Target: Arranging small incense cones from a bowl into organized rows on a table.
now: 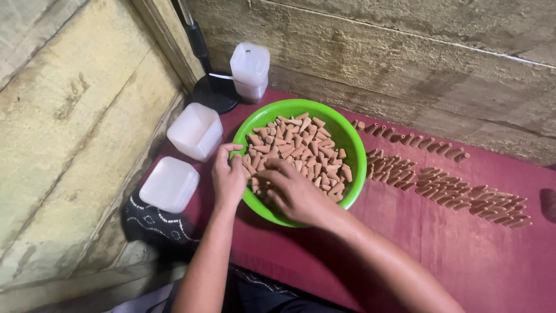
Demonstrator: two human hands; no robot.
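Pinching small brown cones (301, 152), both hands — left hand (229, 177) at the green bowl (354, 145) rim, right hand (292, 191) inside — could tip it, scattering cones onto rows (446, 185) at right.

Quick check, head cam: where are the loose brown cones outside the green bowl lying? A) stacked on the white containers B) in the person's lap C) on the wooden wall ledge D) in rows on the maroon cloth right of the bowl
D: the cones lie in rows on the maroon cloth, to the right of the green bowl; the white containers carry none.
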